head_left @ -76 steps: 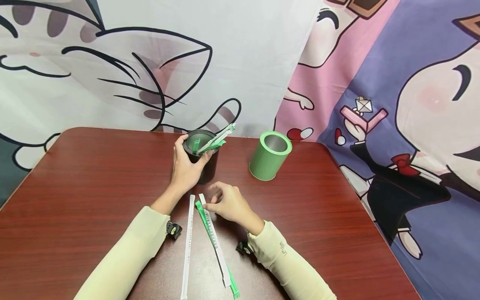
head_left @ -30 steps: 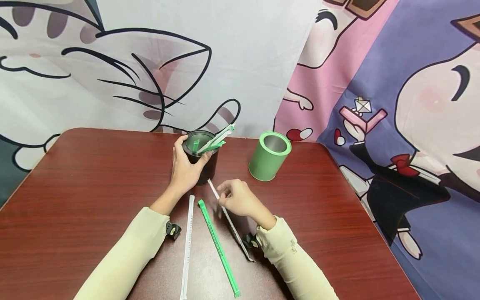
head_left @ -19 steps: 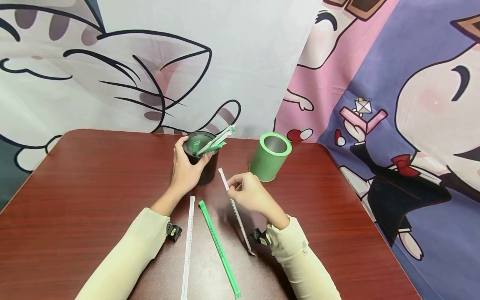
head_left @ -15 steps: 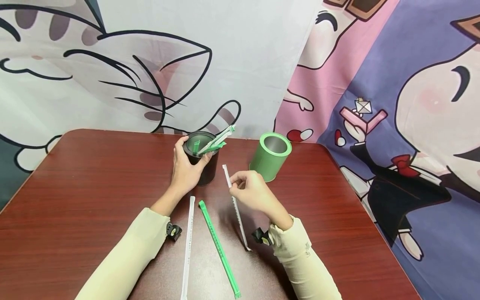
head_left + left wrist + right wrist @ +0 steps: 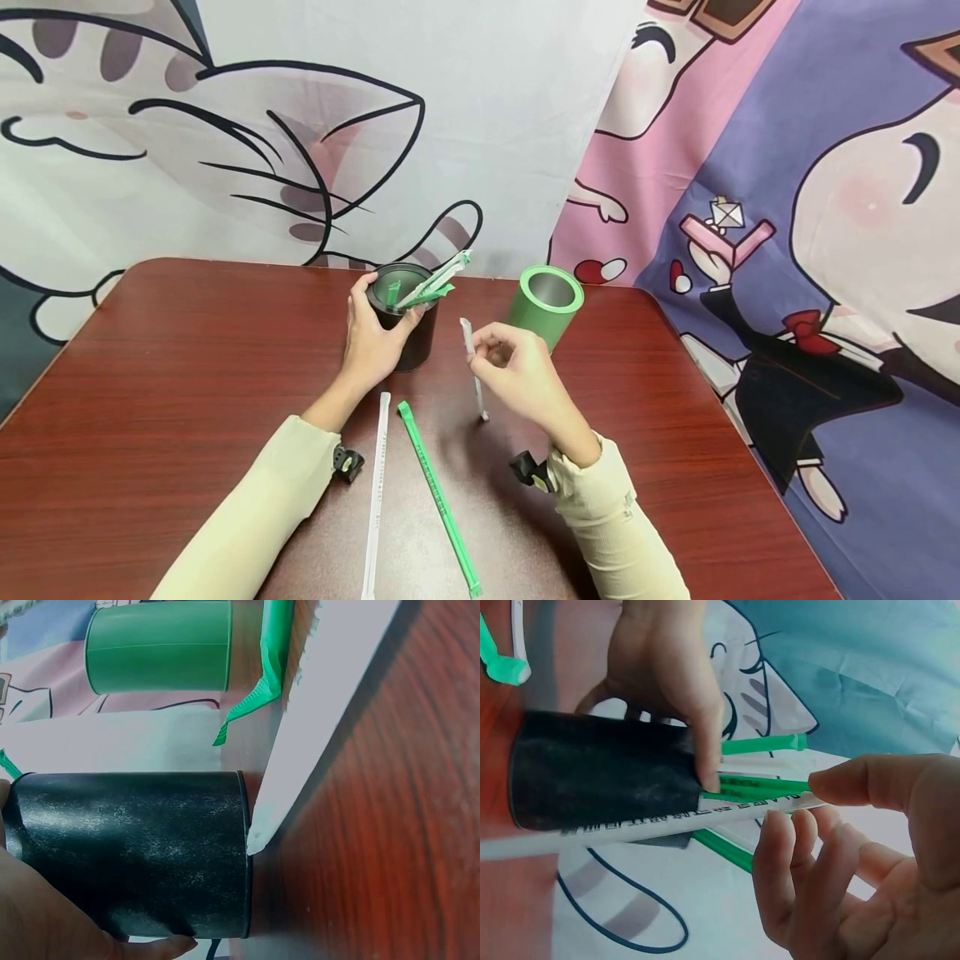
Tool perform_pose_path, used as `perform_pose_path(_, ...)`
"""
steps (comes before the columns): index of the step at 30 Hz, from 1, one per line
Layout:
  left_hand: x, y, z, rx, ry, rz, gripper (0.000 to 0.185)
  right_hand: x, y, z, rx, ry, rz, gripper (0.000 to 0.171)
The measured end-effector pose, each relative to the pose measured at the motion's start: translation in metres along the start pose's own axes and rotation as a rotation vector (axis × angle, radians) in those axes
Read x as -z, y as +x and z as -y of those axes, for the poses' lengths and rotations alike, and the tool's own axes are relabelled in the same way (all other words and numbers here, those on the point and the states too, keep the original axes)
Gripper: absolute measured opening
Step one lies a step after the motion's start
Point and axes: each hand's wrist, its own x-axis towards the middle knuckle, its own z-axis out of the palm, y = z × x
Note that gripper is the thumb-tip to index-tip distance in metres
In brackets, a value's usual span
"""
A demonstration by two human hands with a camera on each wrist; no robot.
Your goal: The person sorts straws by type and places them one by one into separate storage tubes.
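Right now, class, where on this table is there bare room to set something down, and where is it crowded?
Bare wood spans the table left of the left hand, and the right side beyond the green cup. It is crowded mid-table: black cup, right hand pinching a white straw, two more straws.

A green cup (image 5: 545, 308) stands on the red-brown table (image 5: 150, 400). Behind the table hangs a cartoon cloth (image 5: 787, 150).
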Motion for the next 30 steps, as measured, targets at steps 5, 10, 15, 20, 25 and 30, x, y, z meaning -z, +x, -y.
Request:
perform_pose_path(5,0.0,0.001,-0.001,-0.001,0.0,-0.001,0.086,0.008,0.001,0.007,0.073,-0.008,-0.088,0.005)
perform_pose_path(10,0.0,0.002,0.0,-0.004,0.001,0.001,0.086,0.017,0.002,0.013,0.109,0.003,-0.192,0.001)
perform_pose_path(15,-0.001,0.003,0.001,-0.004,0.001,0.002,0.086,0.028,0.003,0.019,0.142,0.118,-0.336,0.004)
perform_pose_path(20,0.0,0.002,0.0,-0.003,0.0,0.0,0.085,0.035,0.004,0.026,0.193,0.185,-0.452,0.008)
perform_pose_path(25,0.001,0.0,0.0,0.004,0.005,-0.001,0.083,0.035,0.005,0.029,0.212,0.233,-0.515,0.012)
perform_pose_path(30,0.001,-0.001,-0.002,0.007,0.011,-0.004,0.084,0.031,0.008,0.029,0.254,0.241,-0.538,0.013)
